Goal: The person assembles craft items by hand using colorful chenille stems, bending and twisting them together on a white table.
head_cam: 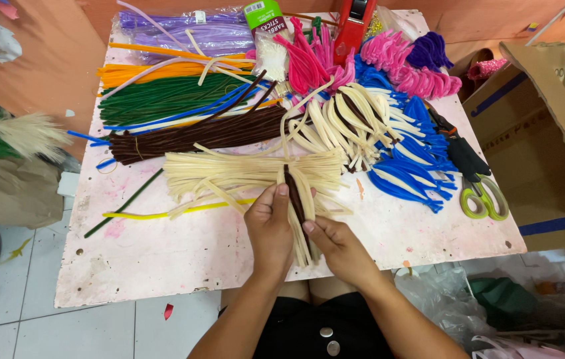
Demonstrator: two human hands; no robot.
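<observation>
Head view: left hand and right hand both pinching a small bundle of cream fuzzy pipe cleaners around one dark brown stem, at the near edge of the pale pink worktop; seemingly mid-bundling, steady grip needed; green-handled scissors lying right; white tiled floor below.

green-labelled clear packet, brown carton

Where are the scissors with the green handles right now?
The green-handled scissors lie at the right edge of the white board, just right of the blue pipe cleaners and beside the cardboard box.
</observation>
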